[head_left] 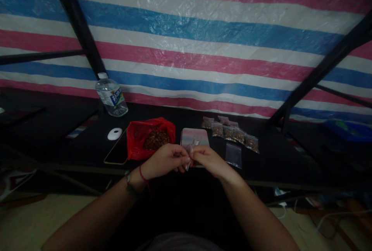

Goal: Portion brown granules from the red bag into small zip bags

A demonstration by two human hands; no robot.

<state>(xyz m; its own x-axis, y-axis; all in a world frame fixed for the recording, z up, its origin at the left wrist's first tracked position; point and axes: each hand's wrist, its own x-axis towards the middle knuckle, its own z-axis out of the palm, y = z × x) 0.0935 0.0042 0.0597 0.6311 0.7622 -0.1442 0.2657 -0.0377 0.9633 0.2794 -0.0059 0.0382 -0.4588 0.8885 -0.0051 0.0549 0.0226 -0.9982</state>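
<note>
Only the water bottle (111, 96) at the desk's (290, 154) far left edge bore a label, its blue lettering too blurred to read.

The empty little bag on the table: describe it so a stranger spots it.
Find the black table below the striped tarp. Right of centre lies a row of small filled bags; the empty little bag lies just before them, nearer the person. It alone holds nothing brown.

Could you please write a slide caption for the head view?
Left hand and right hand pinch a small clear bag before a red bag and filled packets.
</note>
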